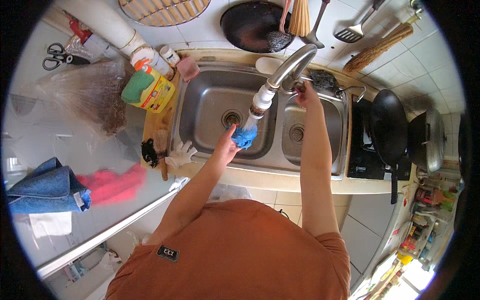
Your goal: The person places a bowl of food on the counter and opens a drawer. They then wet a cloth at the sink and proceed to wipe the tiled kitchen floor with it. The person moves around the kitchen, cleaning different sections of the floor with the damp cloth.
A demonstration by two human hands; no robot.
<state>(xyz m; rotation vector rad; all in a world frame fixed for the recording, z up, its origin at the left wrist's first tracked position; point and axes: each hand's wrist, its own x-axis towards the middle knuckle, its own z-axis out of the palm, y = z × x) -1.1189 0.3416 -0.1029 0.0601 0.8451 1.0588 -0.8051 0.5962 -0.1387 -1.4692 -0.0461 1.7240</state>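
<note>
Water runs from the white filter nozzle (263,98) of the curved metal faucet (293,63) onto a bunched blue cloth (244,137). My left hand (227,144) holds that wet cloth over the larger basin (202,108) of a stainless steel double sink. At the back of the sink, my right hand (308,95) is on the faucet's base, around its handle; the fingers are partly hidden there. Below my right forearm lies the smaller basin (288,150) with its drain strainer (297,133).
Left of the sink stand a yellow pump bottle (162,92) with a green sponge (138,87), a white glove (180,154) and a pink sponge (188,68). A black steel-wool scourer (322,79) sits behind the faucet. To the right, a wok (388,125) rests on a black cooktop (360,161).
</note>
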